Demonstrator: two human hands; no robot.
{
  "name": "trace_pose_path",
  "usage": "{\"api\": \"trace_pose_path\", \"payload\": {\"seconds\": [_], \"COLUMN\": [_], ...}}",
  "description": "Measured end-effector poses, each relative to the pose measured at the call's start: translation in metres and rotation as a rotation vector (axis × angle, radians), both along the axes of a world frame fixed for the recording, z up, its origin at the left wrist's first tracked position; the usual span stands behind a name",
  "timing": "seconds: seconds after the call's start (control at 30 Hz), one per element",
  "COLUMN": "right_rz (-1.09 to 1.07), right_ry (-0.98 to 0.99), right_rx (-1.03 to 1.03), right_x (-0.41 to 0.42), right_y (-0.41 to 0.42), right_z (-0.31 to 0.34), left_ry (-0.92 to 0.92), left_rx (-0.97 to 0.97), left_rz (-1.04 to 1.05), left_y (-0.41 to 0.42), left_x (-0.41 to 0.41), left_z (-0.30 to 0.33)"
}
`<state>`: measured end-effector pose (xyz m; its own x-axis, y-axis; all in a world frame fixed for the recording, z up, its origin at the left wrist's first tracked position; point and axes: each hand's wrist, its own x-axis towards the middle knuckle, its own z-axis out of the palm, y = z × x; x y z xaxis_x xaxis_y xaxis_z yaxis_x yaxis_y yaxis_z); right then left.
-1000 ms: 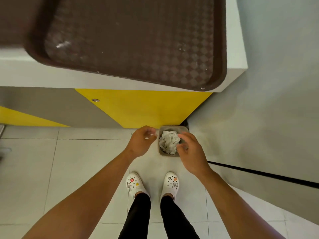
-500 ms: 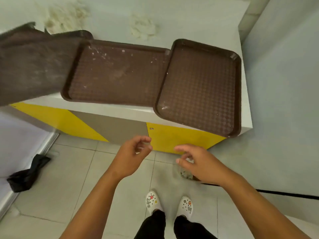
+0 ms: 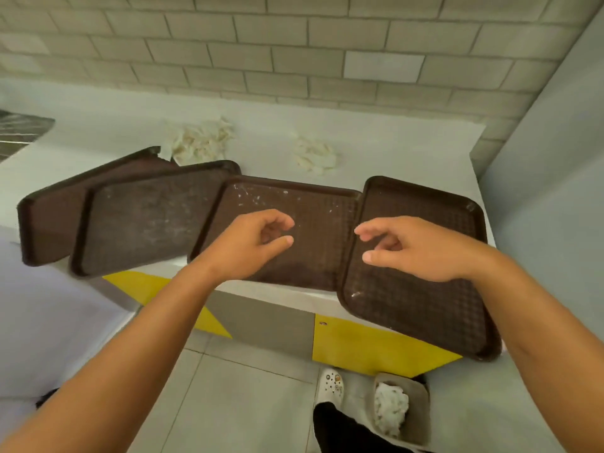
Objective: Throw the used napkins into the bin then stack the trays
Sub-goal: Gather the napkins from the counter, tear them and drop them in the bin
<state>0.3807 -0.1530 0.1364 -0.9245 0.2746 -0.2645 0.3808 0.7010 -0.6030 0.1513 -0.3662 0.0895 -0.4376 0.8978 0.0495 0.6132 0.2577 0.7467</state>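
Several brown trays lie in a row along the white counter's front edge, overlapping: a right tray [image 3: 421, 302], a middle tray [image 3: 313, 250], and two left trays [image 3: 143, 217] that overhang the edge. My left hand [image 3: 251, 246] hovers over the middle tray, fingers loosely curled, holding nothing. My right hand [image 3: 415, 246] hovers over the right tray, also empty. Two piles of crumpled white napkins [image 3: 202, 140] [image 3: 315, 155] lie on the counter behind the trays. The small bin [image 3: 421, 407] on the floor below holds white napkins [image 3: 390, 410].
A tiled wall [image 3: 294, 44] backs the counter [image 3: 392, 142], and a grey wall [image 3: 549, 158] closes it on the right. A yellow and grey counter front [image 3: 359, 344] faces me. My white shoe [image 3: 331, 385] stands beside the bin. A metal surface [image 3: 19, 129] shows at far left.
My view and both hands rose from the bin on the floor up to the counter. The hands now hover empty over the trays, and the napkins stay in the bin.
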Motion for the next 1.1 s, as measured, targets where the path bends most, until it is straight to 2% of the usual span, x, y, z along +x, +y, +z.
{"api": "trace_pose_path", "payload": {"seconds": [0.17,0.3,0.47,0.7,0.77,0.93,1.1], "right_rz": [0.026,0.051,0.112,0.092,0.052,-0.18,-0.215], "right_ry": [-0.051,-0.15,-0.276,-0.367,-0.33,-0.029,-0.126], "right_rx": [0.045,0.088,0.166,0.262,0.252,0.266,0.33], "right_x": [-0.051,-0.093,-0.152,-0.247,-0.271,-0.308,-0.322], "right_y": [0.059,0.102,0.153,0.194,0.197,0.191,0.193], "right_z": [0.013,0.011,0.001,-0.033,-0.048,-0.105,-0.145], "left_ry": [0.015,0.046,0.082,0.143,0.181,0.189,0.159], "left_rx": [-0.002,-0.079,-0.135,-0.255,-0.302,-0.346,-0.336], "left_rz": [-0.014,-0.023,0.0,0.022,-0.008,-0.024,-0.055], "left_y": [0.059,0.101,0.149,0.195,0.203,0.223,0.235], "left_x": [-0.048,-0.084,-0.134,-0.184,-0.201,-0.237,-0.25], "left_z": [0.007,0.004,-0.009,-0.022,-0.027,-0.033,-0.042]}}
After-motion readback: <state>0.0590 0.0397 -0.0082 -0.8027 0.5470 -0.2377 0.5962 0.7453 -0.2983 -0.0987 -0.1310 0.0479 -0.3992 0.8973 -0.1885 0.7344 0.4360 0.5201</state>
